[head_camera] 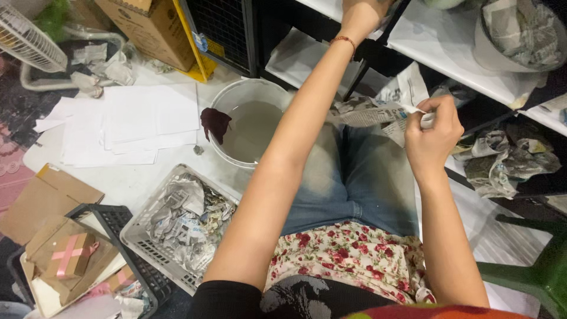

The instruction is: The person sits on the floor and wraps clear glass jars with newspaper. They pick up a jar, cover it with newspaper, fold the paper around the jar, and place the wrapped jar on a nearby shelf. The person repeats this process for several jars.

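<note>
- Newspaper strip [369, 112], crumpled and damp-looking, hangs over the person's lap, pinched at its end by the right hand [432, 136], whose fingers [426, 120] are clenched on it.
- Left hand [360, 13] reaches up to the shelf [440, 47]; its fingers run out of view, so I cannot tell their state.
- White bucket [248, 127] of cloudy water sits on the floor, beside a grey basket [147, 251] of torn newspaper.
</note>
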